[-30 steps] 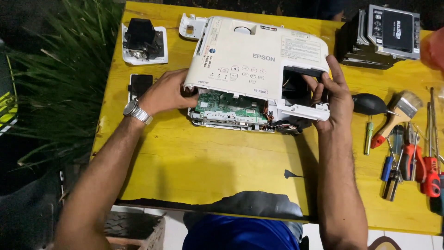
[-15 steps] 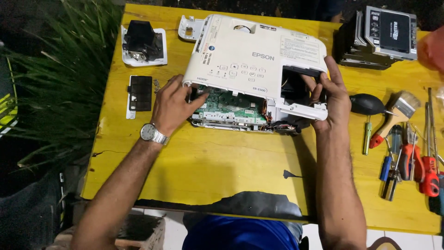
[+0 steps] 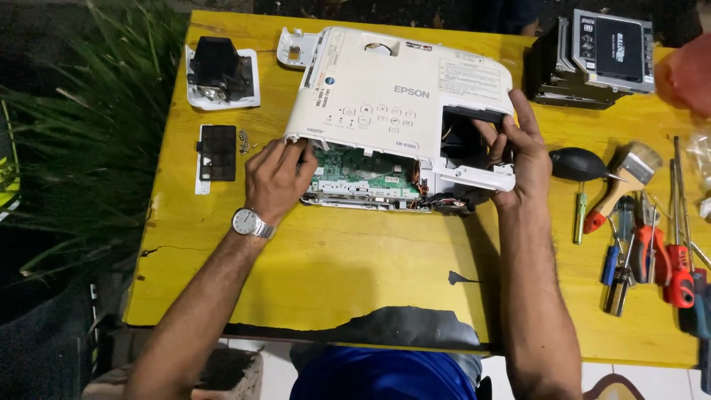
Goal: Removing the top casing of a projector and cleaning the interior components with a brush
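While my left hand (image 3: pixel 278 174) pinches the white projector cover's (image 3: pixel 392 92) lifted edge and my right hand (image 3: pixel 518 152) clamps its far corner on the yellow desk (image 3: pixel 355 259), yanking unevenly could, I judge, tear cabling off the green circuit board (image 3: pixel 363 170).

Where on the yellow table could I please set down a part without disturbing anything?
The widest bare patch is the near strip of the yellow table, between the projector and the table's front edge. The right side is crowded with screwdrivers and a brush.
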